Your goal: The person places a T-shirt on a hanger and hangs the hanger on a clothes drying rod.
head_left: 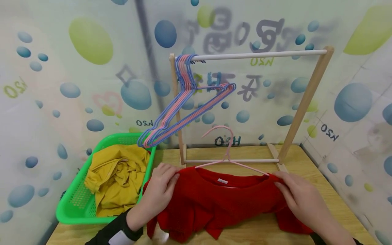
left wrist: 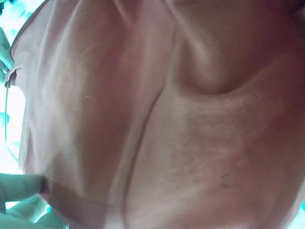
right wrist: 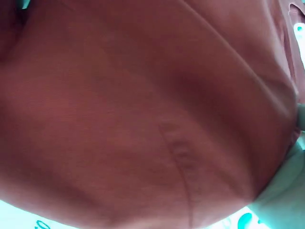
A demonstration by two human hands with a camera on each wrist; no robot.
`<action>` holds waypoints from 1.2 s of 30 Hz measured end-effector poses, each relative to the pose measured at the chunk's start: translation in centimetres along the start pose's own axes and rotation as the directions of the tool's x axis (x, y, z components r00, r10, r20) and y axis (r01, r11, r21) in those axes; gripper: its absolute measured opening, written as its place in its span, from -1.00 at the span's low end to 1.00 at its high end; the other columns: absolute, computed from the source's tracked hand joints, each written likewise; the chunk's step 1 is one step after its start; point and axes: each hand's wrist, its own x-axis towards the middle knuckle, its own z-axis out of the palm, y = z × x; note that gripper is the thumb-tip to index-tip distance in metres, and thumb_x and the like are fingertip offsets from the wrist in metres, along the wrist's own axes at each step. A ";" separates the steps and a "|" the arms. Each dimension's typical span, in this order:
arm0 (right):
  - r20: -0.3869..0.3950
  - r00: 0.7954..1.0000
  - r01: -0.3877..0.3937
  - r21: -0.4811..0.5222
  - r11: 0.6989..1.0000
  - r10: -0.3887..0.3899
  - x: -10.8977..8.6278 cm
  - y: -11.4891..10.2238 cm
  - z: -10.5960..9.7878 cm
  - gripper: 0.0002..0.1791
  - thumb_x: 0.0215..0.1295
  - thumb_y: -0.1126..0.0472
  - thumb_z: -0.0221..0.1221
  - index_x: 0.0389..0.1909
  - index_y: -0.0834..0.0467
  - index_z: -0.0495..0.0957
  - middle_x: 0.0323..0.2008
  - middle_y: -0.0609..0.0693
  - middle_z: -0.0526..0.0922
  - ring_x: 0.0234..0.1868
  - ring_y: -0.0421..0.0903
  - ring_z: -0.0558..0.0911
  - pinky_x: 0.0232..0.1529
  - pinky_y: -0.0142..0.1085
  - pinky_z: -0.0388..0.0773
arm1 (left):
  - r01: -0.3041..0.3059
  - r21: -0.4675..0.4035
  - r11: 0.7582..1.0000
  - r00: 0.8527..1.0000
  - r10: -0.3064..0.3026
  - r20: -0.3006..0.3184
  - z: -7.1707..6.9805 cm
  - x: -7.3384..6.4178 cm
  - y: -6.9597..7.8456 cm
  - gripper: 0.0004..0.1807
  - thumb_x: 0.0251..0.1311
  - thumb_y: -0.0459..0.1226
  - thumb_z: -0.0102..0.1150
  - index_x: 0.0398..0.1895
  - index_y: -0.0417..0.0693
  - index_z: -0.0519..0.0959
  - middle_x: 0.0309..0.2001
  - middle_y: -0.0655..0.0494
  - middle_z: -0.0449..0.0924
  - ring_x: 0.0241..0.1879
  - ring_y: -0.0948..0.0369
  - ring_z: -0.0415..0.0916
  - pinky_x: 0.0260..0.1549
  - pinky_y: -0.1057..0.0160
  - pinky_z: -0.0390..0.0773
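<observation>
A red top [head_left: 232, 197] with a white neck label hangs between both hands in the head view. A pink hanger [head_left: 228, 158] sits inside its neckline, hook upward, with its arms running under the shoulders. My left hand [head_left: 160, 187] pinches the left shoulder, thumb in front. At the opposite shoulder, my right hand [head_left: 303, 197] pinches the cloth near the hanger's end. The red cloth [left wrist: 143, 114] fills most of the left wrist view, with the left hand's fingers [left wrist: 21, 188] at its edge. In the right wrist view the cloth [right wrist: 143, 119] covers nearly everything.
A wooden rack with a white rail [head_left: 260, 54] stands behind the top. Several blue and pink hangers [head_left: 183, 98] hang at its left end. A green basket [head_left: 71, 204] with yellow clothing [head_left: 119, 180] stands at the left on the wooden table [head_left: 254, 151].
</observation>
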 end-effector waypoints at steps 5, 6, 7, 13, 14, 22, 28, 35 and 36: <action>0.009 0.999 -0.046 0.003 0.999 0.046 -0.7 0.5 -0.3 -0.59 -0.07 0.39 0.32 -0.13 0.04 0.58 -0.28 -0.11 0.70 -0.32 -0.10 0.66 -0.21 -0.47 0.50 | 0.021 0.066 0.998 1.000 -0.021 -0.002 -0.1 -0.1 0.4 -0.64 0.22 -0.37 0.10 0.11 -0.12 0.51 -0.13 0.07 0.55 -0.08 0.13 0.39 -0.10 0.11 0.36; 0.012 0.998 -0.056 0.002 0.998 0.056 -0.9 0.7 -0.4 -0.59 -0.06 0.38 0.32 -0.12 0.05 0.58 -0.28 -0.10 0.70 -0.33 -0.09 0.66 -0.22 -0.52 0.48 | 0.030 0.082 0.996 1.000 -0.030 -0.006 -0.2 -0.2 0.5 -0.58 0.21 -0.36 0.12 0.16 -0.15 0.46 -0.07 0.02 0.52 -0.03 0.09 0.38 -0.06 0.08 0.35; 0.015 0.998 -0.067 -0.006 0.998 0.067 -1.0 0.8 -0.6 -0.59 -0.06 0.38 0.32 -0.13 0.04 0.58 -0.28 -0.10 0.70 -0.35 -0.10 0.66 -0.23 -0.56 0.47 | 0.042 0.088 0.995 0.999 -0.041 -0.010 -0.3 -0.3 0.7 -0.52 0.20 -0.36 0.13 0.22 -0.18 0.40 0.00 -0.01 0.48 0.04 0.06 0.34 0.00 0.05 0.33; 0.020 0.992 -0.122 -0.029 0.992 0.123 -2.0 1.7 -1.6 -0.62 -0.01 0.36 0.31 -0.12 0.06 0.55 -0.38 -0.06 0.68 -0.54 -0.28 0.51 -0.47 -0.50 0.44 | 0.120 0.011 0.993 0.992 -0.120 -0.023 -0.8 -1.4 2.0 -0.31 0.18 -0.33 0.15 0.38 -0.06 0.14 0.17 0.07 0.37 0.20 0.15 0.21 0.12 0.13 0.25; 0.016 0.991 -0.130 -0.028 0.991 0.130 -2.1 1.8 -1.8 -0.63 0.00 0.36 0.30 -0.12 0.07 0.54 -0.40 -0.05 0.68 -0.56 -0.30 0.49 -0.50 -0.47 0.44 | 0.122 -0.010 0.992 0.992 -0.122 -0.028 -0.7 -1.6 2.3 -0.33 0.18 -0.34 0.15 0.36 -0.03 0.18 0.16 0.12 0.38 0.17 0.19 0.23 0.09 0.18 0.28; 0.014 0.973 -0.228 -0.052 0.972 0.229 -2.7 2.0 -2.6 -0.70 0.09 0.36 0.24 -0.13 0.14 0.49 -0.39 0.10 0.67 -0.55 -0.09 0.57 -0.46 -0.22 0.55 | 0.115 -0.163 0.980 0.988 -0.130 -0.085 1.1 -3.2 3.8 -0.64 0.12 -0.39 0.21 -0.03 0.16 0.50 -0.09 0.38 0.50 -0.09 0.33 0.37 -0.22 0.33 0.45; 0.008 0.954 -0.299 -0.072 0.951 0.300 -2.9 2.1 -2.7 -0.71 0.13 0.35 0.21 -0.10 0.19 0.48 -0.45 0.18 0.64 -0.66 -0.18 0.42 -0.60 -0.10 0.51 | 0.250 -0.235 0.939 0.962 -0.268 -0.048 2.7 -4.3 3.6 -0.75 0.17 -0.34 0.19 -0.14 0.21 0.53 -0.19 0.38 0.54 -0.19 0.32 0.42 -0.21 0.30 0.44; -0.110 0.928 -0.367 -0.096 0.925 0.356 -3.3 2.4 -2.9 -0.72 0.15 0.36 0.19 -0.10 0.25 0.47 -0.70 0.00 0.40 -0.74 -0.35 0.15 -0.77 -0.41 0.18 | 0.200 -0.252 0.947 0.960 -0.241 -0.140 3.6 -5.1 2.8 -0.72 0.10 -0.43 0.21 -0.17 0.10 0.56 -0.24 0.24 0.59 -0.22 0.31 0.43 -0.28 0.36 0.42; -0.122 0.916 -0.394 -0.102 0.913 0.382 -3.2 2.4 -3.0 -0.72 0.16 0.35 0.19 -0.09 0.27 0.46 -0.71 0.03 0.40 -0.75 -0.32 0.16 -0.76 -0.40 0.17 | 0.196 -0.254 0.947 0.960 -0.238 -0.147 3.6 -5.1 2.7 -0.72 0.10 -0.44 0.21 -0.17 0.09 0.56 -0.24 0.25 0.58 -0.21 0.32 0.43 -0.29 0.35 0.43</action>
